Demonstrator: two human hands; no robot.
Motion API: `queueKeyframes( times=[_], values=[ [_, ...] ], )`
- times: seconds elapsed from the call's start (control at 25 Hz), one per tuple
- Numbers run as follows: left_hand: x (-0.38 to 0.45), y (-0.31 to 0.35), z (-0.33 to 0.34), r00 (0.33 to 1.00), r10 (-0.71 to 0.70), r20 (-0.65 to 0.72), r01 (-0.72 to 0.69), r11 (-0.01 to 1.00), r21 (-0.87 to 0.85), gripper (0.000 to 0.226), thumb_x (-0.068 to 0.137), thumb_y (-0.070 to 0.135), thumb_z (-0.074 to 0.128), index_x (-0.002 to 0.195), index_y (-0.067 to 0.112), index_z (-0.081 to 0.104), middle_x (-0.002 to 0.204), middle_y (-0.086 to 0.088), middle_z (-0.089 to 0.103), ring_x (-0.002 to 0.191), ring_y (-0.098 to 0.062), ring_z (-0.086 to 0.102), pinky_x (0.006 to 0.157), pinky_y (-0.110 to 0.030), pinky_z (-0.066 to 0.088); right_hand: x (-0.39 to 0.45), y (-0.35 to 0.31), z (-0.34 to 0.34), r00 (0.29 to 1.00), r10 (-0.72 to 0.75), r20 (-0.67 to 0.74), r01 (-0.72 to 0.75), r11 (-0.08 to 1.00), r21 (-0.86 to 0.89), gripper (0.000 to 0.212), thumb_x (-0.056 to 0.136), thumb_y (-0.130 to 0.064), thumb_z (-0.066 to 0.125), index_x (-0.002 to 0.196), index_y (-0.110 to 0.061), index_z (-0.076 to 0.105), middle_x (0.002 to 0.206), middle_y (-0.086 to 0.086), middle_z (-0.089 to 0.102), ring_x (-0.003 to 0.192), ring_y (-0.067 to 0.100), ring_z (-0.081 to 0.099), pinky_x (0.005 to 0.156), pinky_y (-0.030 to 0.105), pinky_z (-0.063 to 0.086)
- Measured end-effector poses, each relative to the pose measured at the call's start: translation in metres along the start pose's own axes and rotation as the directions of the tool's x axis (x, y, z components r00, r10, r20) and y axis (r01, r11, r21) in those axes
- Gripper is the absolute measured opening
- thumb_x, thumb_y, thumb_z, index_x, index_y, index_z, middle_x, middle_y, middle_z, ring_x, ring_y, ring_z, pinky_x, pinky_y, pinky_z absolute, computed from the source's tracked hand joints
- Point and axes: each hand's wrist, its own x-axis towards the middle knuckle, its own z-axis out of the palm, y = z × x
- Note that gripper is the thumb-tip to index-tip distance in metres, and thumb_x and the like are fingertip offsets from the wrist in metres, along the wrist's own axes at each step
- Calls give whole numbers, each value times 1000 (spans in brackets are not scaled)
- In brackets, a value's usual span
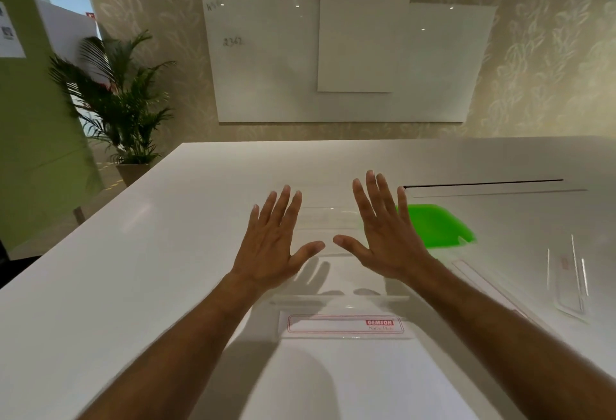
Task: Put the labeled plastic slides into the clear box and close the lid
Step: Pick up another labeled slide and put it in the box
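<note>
Both hands, left hand and right hand, hover with fingers spread, holding nothing, above the white desk; next likely comes picking up the red-labeled clear plastic slide.

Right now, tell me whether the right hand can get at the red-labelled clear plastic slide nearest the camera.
Probably yes: the right hand hovers open and empty, and nothing lies over the labelled slide on the white table.
</note>
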Motion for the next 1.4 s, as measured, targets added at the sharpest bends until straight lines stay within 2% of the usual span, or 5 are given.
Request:
queueKeyframes(
  times=[0.24,0.48,0.72,1.08,1.4],
  values=[
    [-28,2,-4,928,180,325,-69,943,-325,69,76,77,57,135,42,50,140,19,52,126,0,47,93,-7,37,-41,-15,-21,957,-41,289,-77,920,385,71,75,-80,47,127,-32,58,123,-14,66,105,1,63,91,30,53],
    [-34,9,-1,917,266,298,-193,948,-252,24,83,50,69,98,33,75,97,17,74,85,-1,65,77,-26,53,-56,-20,-26,886,-201,417,96,961,258,20,76,-41,61,79,-24,71,75,-5,73,62,10,55,65,28,47],
    [-33,13,3,934,256,250,-205,956,-212,25,83,52,65,98,34,76,94,17,75,82,-2,64,70,-19,49,-57,-17,-23,898,-239,370,156,958,241,26,79,-29,57,58,-22,43,64,8,64,55,18,33,57,32,38],
    [-22,17,0,884,398,-244,-398,916,51,6,81,27,75,84,23,78,83,9,76,70,-19,70,49,-31,53,-37,-8,-35,947,-47,317,-99,897,430,32,72,-51,71,93,-27,74,85,-13,74,69,0,62,69,24,52],
    [-7,11,9,718,474,-510,-464,872,157,19,89,29,71,97,13,77,98,2,76,81,-22,69,64,-35,54,-1,13,-55,767,31,641,-524,606,598,70,40,-51,91,99,-16,74,83,-5,77,82,9,71,77,26,51]
  ],
)
